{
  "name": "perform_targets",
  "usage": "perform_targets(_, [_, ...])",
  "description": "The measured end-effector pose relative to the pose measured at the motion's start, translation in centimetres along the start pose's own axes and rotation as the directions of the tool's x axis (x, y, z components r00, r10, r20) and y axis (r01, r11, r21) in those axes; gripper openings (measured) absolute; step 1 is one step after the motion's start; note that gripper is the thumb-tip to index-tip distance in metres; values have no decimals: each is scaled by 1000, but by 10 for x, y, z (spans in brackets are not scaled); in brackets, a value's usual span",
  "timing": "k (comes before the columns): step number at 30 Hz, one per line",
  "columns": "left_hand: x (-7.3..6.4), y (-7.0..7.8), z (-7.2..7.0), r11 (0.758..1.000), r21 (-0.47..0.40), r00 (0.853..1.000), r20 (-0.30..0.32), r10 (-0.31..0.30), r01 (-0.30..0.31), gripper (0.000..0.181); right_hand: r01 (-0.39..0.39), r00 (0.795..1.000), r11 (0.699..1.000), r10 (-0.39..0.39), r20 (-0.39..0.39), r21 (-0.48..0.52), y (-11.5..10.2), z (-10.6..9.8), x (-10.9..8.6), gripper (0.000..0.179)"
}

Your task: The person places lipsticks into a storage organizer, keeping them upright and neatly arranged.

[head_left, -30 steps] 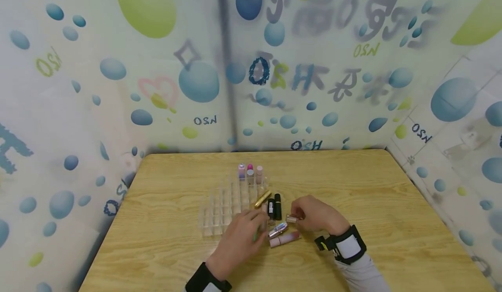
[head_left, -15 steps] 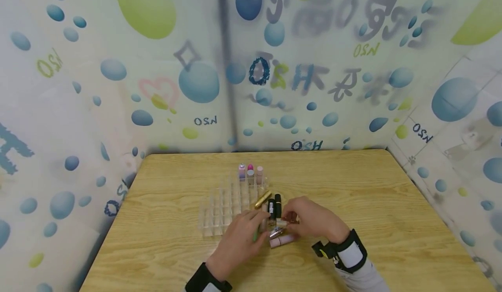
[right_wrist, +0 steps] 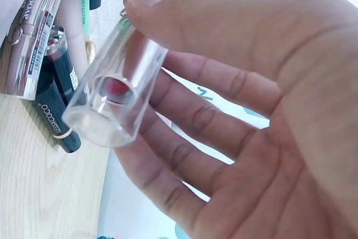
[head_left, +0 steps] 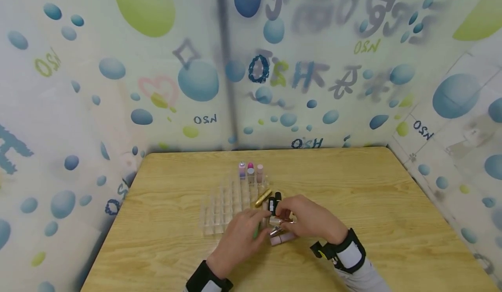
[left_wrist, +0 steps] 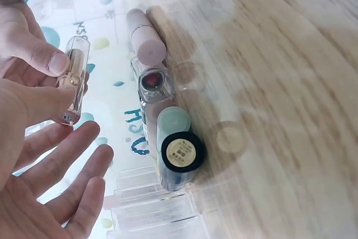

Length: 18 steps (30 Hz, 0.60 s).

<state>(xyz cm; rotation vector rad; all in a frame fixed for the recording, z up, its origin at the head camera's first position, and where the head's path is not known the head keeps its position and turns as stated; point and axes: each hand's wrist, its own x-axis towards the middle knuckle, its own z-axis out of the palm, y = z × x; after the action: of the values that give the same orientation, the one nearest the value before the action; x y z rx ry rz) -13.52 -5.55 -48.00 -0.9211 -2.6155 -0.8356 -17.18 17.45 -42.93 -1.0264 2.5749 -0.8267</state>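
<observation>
My right hand (head_left: 313, 220) pinches a clear-cased lipstick (right_wrist: 114, 93) between thumb and fingers, with a red tip showing through its end. The tube lies roughly level, pointing left. My left hand (head_left: 241, 235) stays beside it, thumb and fingers spread apart; in the left wrist view its thumb overlaps the tube, but whether it touches is unclear. Below the hands lie a silver tube (head_left: 276, 231) and a pale pink tube (head_left: 283, 239). A black lipstick (right_wrist: 56, 118) and a mint-green tube (left_wrist: 172, 120) lie close by.
A clear stepped organizer (head_left: 221, 211) stands left of the hands, with a few lipsticks (head_left: 251, 174) upright in its back row. A gold tube (head_left: 263, 198) lies against its right side. The wooden table (head_left: 353, 174) meets a patterned curtain (head_left: 196, 83) behind.
My right hand has moved left, bringing the lipstick from the right side of the pile to beside my left fingers. The left hand has hardly moved.
</observation>
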Motion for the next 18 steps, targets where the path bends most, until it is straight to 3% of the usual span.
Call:
perform_targets(9, [0, -4, 0, 1000, 15, 997, -79, 25, -24, 28, 9, 1000, 999, -10, 6, 51, -2, 1, 3, 14])
perform_targets(18, [2, -5, -6, 999, -19, 995, -86, -48, 47, 25, 4, 1000, 999, -4, -17, 32, 3, 2, 3, 20])
